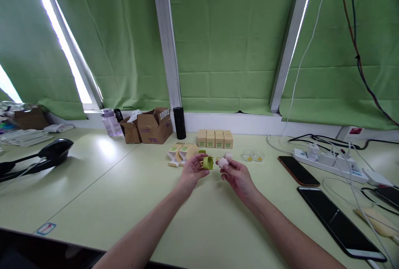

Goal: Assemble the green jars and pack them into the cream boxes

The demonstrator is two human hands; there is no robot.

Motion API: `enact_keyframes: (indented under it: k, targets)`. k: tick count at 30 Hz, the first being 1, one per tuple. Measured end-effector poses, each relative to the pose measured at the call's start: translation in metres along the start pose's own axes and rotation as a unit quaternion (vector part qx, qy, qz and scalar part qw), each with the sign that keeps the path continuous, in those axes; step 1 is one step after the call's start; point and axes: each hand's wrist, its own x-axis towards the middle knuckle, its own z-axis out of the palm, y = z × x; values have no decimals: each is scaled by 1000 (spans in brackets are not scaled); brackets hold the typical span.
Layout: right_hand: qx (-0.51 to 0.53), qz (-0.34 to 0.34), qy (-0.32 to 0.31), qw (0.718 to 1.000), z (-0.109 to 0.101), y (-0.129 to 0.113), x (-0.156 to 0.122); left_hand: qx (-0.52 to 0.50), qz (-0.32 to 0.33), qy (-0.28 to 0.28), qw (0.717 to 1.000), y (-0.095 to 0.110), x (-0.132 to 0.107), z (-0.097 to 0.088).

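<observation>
My left hand [193, 170] is closed on a small olive-green cup [208, 163], tilted so its opening faces right. A second green piece [202, 151] shows just behind those fingers. In my right hand [238, 174] is a small pale pink-white piece [222, 162], pinched between thumb and fingers and held just right of the cup, apart from it. Another whitish piece [228, 156] shows behind it; whether the two are joined I cannot tell. Opened small cardboard boxes [183, 152] lie beyond my left hand. Two clear cups with yellow spots [253, 156] stand to the right.
Several closed small boxes [215, 139] stand in a row at the back. A brown carton [156, 125], a black cylinder [179, 122] and a purple bottle [111, 122] are back left. Phones [339, 219] and a power strip [330, 163] with cables lie at right.
</observation>
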Motion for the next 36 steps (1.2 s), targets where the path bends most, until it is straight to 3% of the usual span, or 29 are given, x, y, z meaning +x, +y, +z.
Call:
enact_keyframes:
  k: [8, 17, 36]
  targets:
    - [-116, -72, -2, 991, 2, 0, -1, 153, 61, 2, 986, 4, -4, 7]
    - [-179, -80, -30, 980, -3, 10, 4, 239, 109, -3, 965, 4, -9, 10]
    - [-172, -104, -27, 979, 3, 10, -2, 258, 130, -12, 957, 5, -12, 12]
